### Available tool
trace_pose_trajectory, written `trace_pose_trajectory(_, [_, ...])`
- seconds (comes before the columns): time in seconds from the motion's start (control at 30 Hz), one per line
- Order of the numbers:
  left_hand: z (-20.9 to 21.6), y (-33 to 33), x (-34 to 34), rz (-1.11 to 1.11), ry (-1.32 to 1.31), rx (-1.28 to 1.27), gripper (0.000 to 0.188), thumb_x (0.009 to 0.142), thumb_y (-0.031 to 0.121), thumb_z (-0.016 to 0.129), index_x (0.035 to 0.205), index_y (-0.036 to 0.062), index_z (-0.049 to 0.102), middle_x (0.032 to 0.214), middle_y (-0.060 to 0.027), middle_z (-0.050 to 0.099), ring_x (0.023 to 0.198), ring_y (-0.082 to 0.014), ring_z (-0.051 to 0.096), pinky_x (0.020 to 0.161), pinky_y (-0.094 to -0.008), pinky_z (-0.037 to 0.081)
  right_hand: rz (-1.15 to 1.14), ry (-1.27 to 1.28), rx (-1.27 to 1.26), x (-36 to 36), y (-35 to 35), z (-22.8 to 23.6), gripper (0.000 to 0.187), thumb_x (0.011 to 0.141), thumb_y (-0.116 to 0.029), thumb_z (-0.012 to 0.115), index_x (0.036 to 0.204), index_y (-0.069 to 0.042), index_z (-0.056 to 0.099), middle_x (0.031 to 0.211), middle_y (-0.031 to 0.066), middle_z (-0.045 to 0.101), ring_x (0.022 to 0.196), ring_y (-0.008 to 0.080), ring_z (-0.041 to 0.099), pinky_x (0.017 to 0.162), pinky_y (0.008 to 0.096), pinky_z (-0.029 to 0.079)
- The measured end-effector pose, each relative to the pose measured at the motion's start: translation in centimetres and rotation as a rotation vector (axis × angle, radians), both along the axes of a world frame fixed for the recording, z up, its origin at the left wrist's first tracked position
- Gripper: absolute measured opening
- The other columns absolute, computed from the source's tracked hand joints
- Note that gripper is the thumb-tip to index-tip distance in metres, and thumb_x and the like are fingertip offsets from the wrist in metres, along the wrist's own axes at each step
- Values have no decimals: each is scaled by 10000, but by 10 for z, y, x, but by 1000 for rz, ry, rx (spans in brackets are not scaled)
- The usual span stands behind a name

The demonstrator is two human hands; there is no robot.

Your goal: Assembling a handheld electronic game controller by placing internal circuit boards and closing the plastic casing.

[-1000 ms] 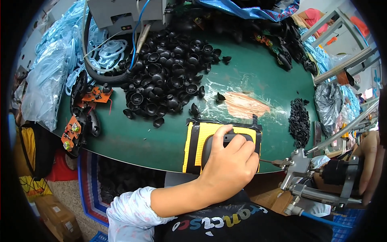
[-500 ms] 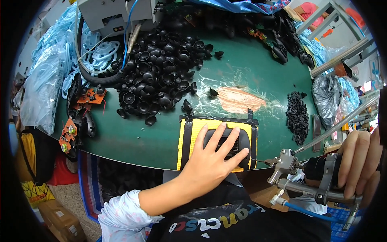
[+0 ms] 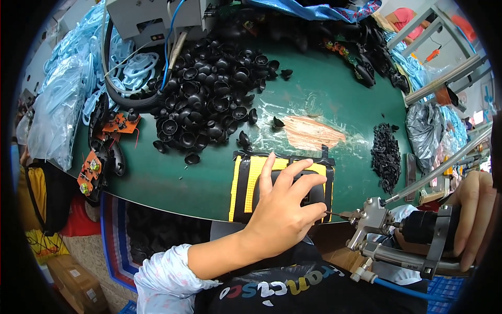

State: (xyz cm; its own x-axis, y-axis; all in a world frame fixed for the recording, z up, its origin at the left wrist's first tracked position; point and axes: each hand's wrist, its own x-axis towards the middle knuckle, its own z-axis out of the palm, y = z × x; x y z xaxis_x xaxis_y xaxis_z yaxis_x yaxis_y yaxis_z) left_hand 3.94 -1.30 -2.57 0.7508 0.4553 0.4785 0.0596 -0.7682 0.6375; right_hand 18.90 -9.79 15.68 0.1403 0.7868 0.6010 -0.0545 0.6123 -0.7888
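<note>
My left hand (image 3: 285, 204) lies spread over a black plastic housing (image 3: 314, 194), its fingers bent and apart. Most of the housing is hidden beneath that hand. It sits on a yellow pad (image 3: 241, 183) banded with black tape, at the table's near edge. At the right, my right hand (image 3: 473, 220) is wrapped around a power screwdriver (image 3: 418, 227) with a metal feed head and hoses. Its thin bit (image 3: 339, 213) points left, close to my left thumb and the pad's right edge. Whether the tip touches the housing I cannot tell.
Black cup-shaped parts (image 3: 209, 94) are heaped on the green table (image 3: 157, 180). Small black pieces (image 3: 386, 159) form a pile at right. Orange circuit boards (image 3: 90, 172) lie at left, below pale blue plastic parts (image 3: 78, 57). A grey machine box (image 3: 151, 21) stands at the back.
My left hand's fingers have bent and drawn back a little over the housing. The screwdriver has shifted slightly, its bit a little lower. The view has moved slightly.
</note>
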Motion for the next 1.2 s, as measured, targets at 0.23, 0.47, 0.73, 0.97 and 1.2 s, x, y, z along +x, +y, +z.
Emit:
trace_pose_trajectory(0.23, [3,-4,-3,-80,-27,-177,331,682,237,823,996,197,725,1204,-25,608,1242,-310,487,1069,-633,245,155,-85,-75,23,-6,1,316,947,-175,629,1131,-105,381,663,30,531,572,175,577,565,314,524])
trace_pose_trajectory(0.47, [-13,2,-10,-44,199,186,479,756,209,728,1228,214,647,1417,-151,467,1320,-398,423,1045,-643,285,186,-45,-139,28,-11,-8,247,920,-212,667,799,-42,535,639,34,541,587,190,598,588,331,515])
trace_pose_trajectory(0.73, [-18,-1,-10,-31,204,226,406,766,157,664,1168,203,694,1404,-178,474,1306,-421,432,1023,-613,324,109,-427,-252,41,-25,-6,172,940,-112,583,777,-85,534,695,19,627,661,68,632,729,186,583])
trace_pose_trajectory(0.97, [-21,-3,-10,-30,186,208,382,781,163,651,1159,190,701,1393,-182,481,1306,-420,433,1019,-621,323,-87,-275,-321,19,-30,-29,169,958,-205,569,846,-95,504,684,0,608,648,33,590,712,161,555])
trace_pose_trajectory(1.2, [-21,-6,-9,-7,147,200,360,785,176,648,1139,175,714,1391,-180,484,1314,-414,426,1018,-619,324,75,-288,-158,28,-14,-41,87,895,-115,650,884,-42,603,643,0,648,579,59,610,673,147,565])
